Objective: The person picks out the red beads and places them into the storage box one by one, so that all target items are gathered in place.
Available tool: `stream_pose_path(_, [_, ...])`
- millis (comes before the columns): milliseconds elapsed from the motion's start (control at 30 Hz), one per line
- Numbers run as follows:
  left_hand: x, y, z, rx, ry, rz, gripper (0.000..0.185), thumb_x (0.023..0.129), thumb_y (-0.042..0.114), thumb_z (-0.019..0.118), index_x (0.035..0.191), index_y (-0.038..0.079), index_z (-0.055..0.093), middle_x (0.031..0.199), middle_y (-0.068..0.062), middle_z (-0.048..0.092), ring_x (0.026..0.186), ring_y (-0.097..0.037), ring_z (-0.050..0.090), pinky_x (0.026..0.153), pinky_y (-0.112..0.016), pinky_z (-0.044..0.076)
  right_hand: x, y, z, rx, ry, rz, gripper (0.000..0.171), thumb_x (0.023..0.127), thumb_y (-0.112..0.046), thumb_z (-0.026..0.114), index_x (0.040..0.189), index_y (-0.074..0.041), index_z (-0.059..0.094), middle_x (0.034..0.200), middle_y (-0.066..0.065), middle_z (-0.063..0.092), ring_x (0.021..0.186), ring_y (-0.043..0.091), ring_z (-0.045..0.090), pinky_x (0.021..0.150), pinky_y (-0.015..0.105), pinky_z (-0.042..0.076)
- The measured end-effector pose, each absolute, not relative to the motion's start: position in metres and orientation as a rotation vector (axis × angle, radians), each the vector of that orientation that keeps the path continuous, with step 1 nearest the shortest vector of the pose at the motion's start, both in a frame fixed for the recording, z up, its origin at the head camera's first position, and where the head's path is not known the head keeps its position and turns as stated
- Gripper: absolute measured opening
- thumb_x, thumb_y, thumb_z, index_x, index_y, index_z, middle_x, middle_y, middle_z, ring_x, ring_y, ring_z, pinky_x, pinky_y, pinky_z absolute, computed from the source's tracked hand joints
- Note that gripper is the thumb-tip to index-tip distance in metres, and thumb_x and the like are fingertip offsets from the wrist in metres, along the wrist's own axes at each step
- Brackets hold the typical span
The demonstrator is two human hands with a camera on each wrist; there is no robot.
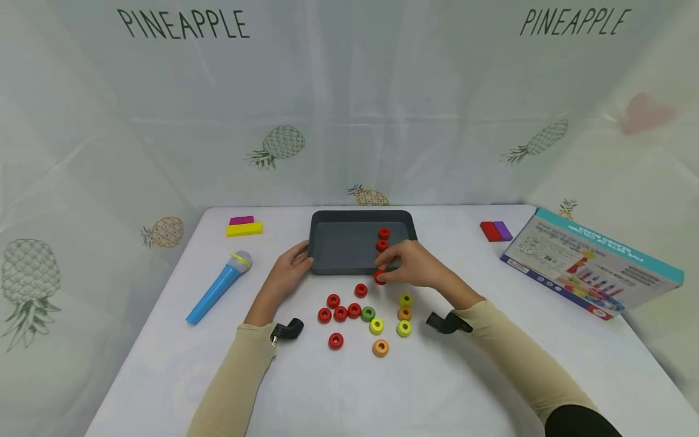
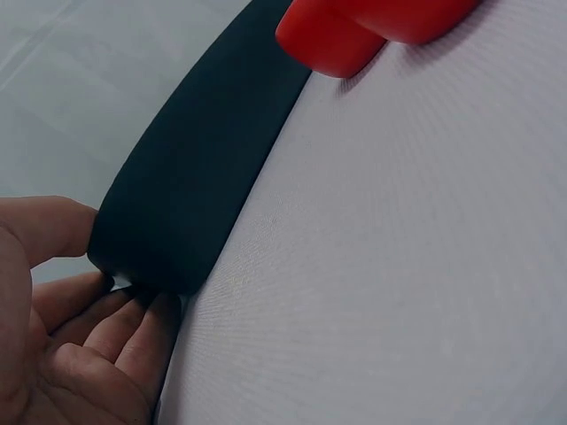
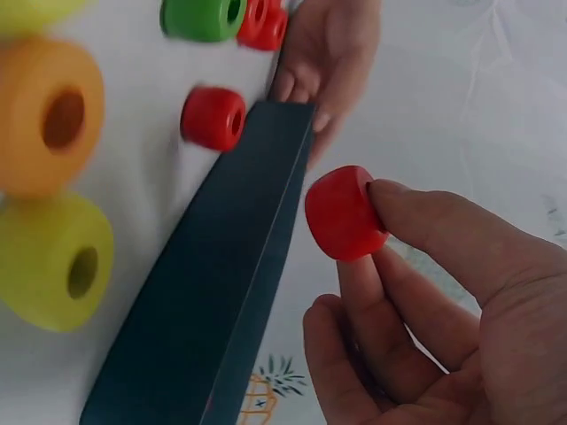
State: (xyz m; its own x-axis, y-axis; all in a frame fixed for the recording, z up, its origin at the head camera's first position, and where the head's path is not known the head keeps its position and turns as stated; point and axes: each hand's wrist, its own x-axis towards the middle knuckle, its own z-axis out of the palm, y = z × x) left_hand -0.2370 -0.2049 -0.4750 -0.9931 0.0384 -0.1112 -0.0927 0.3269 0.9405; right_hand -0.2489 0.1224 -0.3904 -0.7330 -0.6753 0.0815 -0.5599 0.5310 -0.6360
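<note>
A dark grey tray lies at the back middle of the table. My left hand holds its near left corner; in the left wrist view the thumb is at the rim and the fingers tuck against the corner. My right hand pinches a red bead between thumb and fingertips, above the tray's near wall. Inside the tray, red beads stand in a line towards the right, partly covered by the right hand.
Before the tray lie several loose red beads, a green bead, yellow beads and orange beads. A blue toy microphone and yellow block are left. Red and purple blocks and a box stand right.
</note>
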Motion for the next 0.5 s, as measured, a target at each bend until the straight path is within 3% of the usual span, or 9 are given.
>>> stream_pose_path(167, [-0.237,-0.205,-0.474,-0.047,2.446,1.782,0.06,0.102,0.026,0.058,0.158,0.021,0.037,0.164,-0.003,0.037,0.148,-0.023,0.042,0.122,-0.042,0.036,-0.273,0.114,-0.396,-1.027,2.608,-1.013,0.026,0.083,-0.016,0.083,0.106,-0.004,0.079,0.097,0.002,0.078,0.085,0.012,0.072,0.076,0.026,0.061])
stream_pose_path(500, [-0.235,-0.204,-0.471,-0.046,2.461,1.762,0.059,0.102,0.025,0.058,0.157,0.021,0.037,0.164,-0.004,0.037,0.147,-0.024,0.043,0.123,-0.043,0.035,-0.302,0.094,-0.4,-0.892,2.648,-1.003,0.03,0.085,-0.02,0.081,0.111,-0.005,0.078,0.097,0.003,0.078,0.085,0.012,0.071,0.073,0.029,0.06])
